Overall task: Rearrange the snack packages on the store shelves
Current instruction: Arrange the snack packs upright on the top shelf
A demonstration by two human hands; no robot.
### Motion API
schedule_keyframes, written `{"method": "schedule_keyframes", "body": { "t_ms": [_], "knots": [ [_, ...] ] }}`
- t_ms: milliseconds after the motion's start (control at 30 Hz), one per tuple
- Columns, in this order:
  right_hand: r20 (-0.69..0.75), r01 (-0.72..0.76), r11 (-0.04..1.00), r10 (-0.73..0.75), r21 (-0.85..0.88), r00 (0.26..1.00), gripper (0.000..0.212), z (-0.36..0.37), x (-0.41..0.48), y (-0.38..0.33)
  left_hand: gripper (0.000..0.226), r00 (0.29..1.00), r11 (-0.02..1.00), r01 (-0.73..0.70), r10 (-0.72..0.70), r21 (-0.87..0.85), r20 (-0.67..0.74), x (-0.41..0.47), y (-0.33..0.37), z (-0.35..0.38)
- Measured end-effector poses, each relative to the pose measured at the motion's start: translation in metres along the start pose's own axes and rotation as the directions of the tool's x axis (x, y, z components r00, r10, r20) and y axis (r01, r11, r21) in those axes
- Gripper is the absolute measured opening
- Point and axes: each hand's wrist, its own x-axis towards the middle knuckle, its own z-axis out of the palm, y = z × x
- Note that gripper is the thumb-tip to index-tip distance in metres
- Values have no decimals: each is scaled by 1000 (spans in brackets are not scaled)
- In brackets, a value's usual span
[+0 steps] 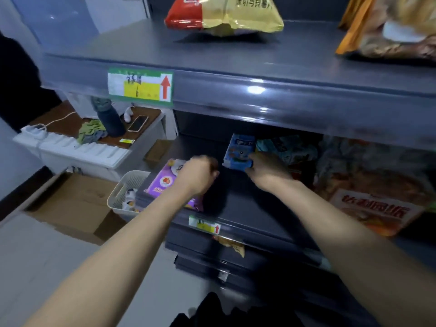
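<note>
Two hands | right hand grips blue package | left hand curled over purple package, hold unclear

A small blue printed snack pack stands tilted on the dark grey middle shelf, its lower right corner pinched by the right hand. Just behind that hand lie crumpled teal packets. To its right, a large flat orange-red bag with red lettering lies face up. A flat purple pack lies partly under the left hand, at the shelf's front edge. Well above both hands, a puffed red-and-gold chip bag and an orange bag sit on the upper shelf.
</note>
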Motion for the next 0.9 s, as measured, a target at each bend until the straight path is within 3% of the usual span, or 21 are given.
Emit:
{"method": "schedule_keyframes", "body": {
  "t_ms": [133, 367, 567, 800, 900],
  "knots": [
    [-6, -92, 994, 93, 63, 996, 25, 23, 26, 7, 28, 993, 998, -65, 66, -8, 101, 44, -14, 21],
    [-19, -191, 960, 199, 204, 980, 23, 53, 59, 10, 30, 981, 965, -25, 74, -262, 181, 99, -27, 55],
    [106, -259, 933, 240, 250, 965, 25, 58, 71, -3, 29, 976, 906, 94, -1, -413, 218, 119, -22, 69],
    [43, -348, 848, 362, 399, 931, 23, 43, 72, -15, 32, 975, 823, 208, -131, -529, 181, 127, -27, 65],
    [44, -389, 794, 419, 467, 907, 33, 37, 73, -16, 35, 951, 763, 308, -221, -568, 218, 125, -30, 62]
  ]
}}
